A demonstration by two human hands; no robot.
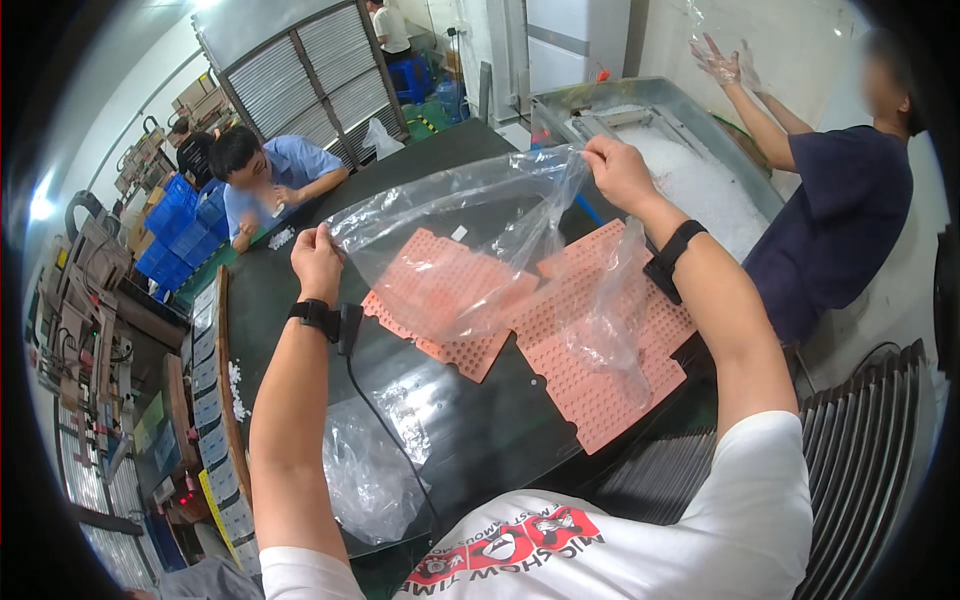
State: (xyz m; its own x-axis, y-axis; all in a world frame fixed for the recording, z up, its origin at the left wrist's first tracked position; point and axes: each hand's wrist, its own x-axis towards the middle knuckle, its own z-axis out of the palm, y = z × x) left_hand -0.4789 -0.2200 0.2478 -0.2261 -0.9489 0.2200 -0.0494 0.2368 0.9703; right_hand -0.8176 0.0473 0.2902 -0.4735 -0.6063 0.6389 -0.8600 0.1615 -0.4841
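A clear plastic bag (pixel 470 215) is held stretched above a dark table (pixel 480 440) between both hands. The left hand (pixel 317 262) is closed on the bag's left edge, fingers pinched together on the film. The right hand (pixel 618 172) is raised higher and farther out, likewise clamped on the bag's upper right edge. The hands are well apart, with the film pulled taut between them and its loose part hanging down toward the table.

Under the bag, two pink perforated mats are seen lying flat on the table. The left mat (pixel 440 300) is partly covered by the sagging film; the right mat (pixel 600 370) lies just beside it, with a fold of the bag draped across it. Whether the film touches the mats cannot be told for certain.

A black wristband is worn on each forearm; a cable (pixel 385 425) runs from the left one down across the table. A second crumpled bag (pixel 370 480) lies at the table's near left edge.

Behind the table, a metal trough (pixel 660 110) filled with small white pieces is noted. A person in a dark shirt (pixel 840 220) stands at its right with gloved hands raised. A person in a blue shirt (pixel 290 165) is seated at the far left of the table. Blue crates (pixel 185 230) are stacked behind that person.
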